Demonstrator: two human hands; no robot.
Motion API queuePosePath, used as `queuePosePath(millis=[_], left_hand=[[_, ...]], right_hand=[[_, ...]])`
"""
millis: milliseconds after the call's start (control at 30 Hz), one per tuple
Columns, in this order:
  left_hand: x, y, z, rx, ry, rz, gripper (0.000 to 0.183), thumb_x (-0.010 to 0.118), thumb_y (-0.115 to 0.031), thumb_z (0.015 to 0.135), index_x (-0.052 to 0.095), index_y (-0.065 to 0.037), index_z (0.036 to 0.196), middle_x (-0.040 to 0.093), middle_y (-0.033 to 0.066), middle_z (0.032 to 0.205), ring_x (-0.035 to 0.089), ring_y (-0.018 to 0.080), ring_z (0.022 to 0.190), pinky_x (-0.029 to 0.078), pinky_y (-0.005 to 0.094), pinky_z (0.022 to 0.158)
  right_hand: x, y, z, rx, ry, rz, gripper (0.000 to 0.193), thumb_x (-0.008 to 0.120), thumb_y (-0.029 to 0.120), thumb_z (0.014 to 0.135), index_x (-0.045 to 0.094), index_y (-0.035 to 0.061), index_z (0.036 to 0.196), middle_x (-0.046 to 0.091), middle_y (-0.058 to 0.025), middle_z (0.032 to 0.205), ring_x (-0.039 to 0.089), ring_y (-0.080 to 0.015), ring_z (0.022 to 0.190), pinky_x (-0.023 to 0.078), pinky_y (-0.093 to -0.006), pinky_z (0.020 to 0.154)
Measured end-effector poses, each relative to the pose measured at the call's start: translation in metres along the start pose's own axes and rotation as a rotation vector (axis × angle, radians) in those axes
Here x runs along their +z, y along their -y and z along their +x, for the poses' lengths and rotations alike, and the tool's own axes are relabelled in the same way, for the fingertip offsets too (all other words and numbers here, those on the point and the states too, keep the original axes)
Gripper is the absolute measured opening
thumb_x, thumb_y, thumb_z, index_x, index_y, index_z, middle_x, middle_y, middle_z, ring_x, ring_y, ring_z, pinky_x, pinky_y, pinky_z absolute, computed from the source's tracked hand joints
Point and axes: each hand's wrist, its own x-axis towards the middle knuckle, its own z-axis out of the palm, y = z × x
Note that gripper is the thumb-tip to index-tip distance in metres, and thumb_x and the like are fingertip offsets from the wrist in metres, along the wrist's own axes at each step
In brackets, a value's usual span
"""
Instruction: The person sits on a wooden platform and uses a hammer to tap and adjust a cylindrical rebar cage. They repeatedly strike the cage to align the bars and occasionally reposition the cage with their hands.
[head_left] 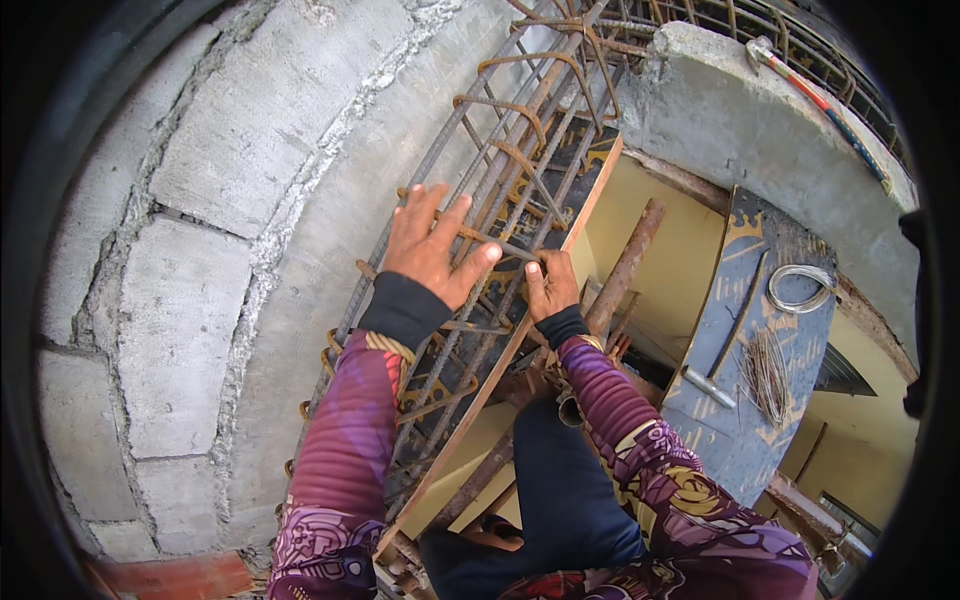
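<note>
A rusty rebar cage (483,350) of long bars and bent stirrups runs from the top centre down to the lower left. Beneath it lies a dark formwork panel (588,148) with gold print. My left hand (432,245) rests palm down across the cage, fingers spread, gripping nothing. Just to its right, my right hand (552,285) is closed at the cage's right side, thumb and bent fingers around the end of a rebar stirrup (512,247). The fingers' undersides are hidden. Both forearms wear purple patterned sleeves with black cuffs.
A grey block wall (190,330) rises on the left. At right, a printed board (690,440) bears a wire coil (801,288), tie wires (766,375) and a rod with a metal tube (709,387). A hammer (822,105) lies on the concrete ledge (700,85). Rusty pipe (627,265) stands below.
</note>
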Motion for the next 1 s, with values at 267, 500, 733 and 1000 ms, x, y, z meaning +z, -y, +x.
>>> queuePosePath(millis=[267,500,733,1000], left_hand=[[0.022,0.011,-0.003,-0.072,-0.041,-0.065,0.041,0.052,-0.031,0.096,0.063,0.004,0.115,0.053,0.0205,0.13,0.041,0.0415,0.13,0.032,0.051,0.109],[0.017,0.019,-0.006,-0.051,-0.014,-0.09,0.044,0.054,-0.034,0.094,0.063,0.002,0.116,0.052,0.0174,0.135,0.039,0.0366,0.133,0.028,0.0474,0.112],[0.0,0.006,-0.015,-0.043,-0.383,-0.207,0.046,0.068,-0.025,0.083,0.059,0.006,0.116,0.057,0.023,0.124,0.054,0.039,0.114,0.041,0.0473,0.101],[0.077,-0.116,-0.173,-0.788,-0.374,-0.783,0.052,0.076,-0.015,0.076,0.052,0.004,0.118,0.053,0.0176,0.118,0.053,0.0289,0.11,0.04,0.0397,0.098]], right_hand=[[-0.009,0.018,-0.018,0.042,0.063,-0.115,0.049,0.061,0.009,0.065,0.054,0.0003,0.113,0.051,-0.0208,0.104,0.053,-0.0411,0.098,0.045,-0.0433,0.087],[-0.011,0.029,-0.024,0.07,0.154,-0.256,0.065,0.066,0.015,0.062,0.045,-0.0017,0.121,0.046,-0.0227,0.114,0.05,-0.0406,0.108,0.043,-0.0427,0.096],[-0.02,0.034,-0.035,-0.072,0.309,-0.31,0.111,0.082,0.05,0.055,0.029,-0.0057,0.135,0.039,-0.0273,0.124,0.041,-0.0429,0.119,0.037,-0.0461,0.103],[-0.021,0.031,-0.033,-0.097,0.355,-0.444,0.141,0.084,0.067,0.043,0.019,-0.012,0.14,0.033,-0.0338,0.134,0.037,-0.0467,0.124,0.031,-0.0483,0.109]])
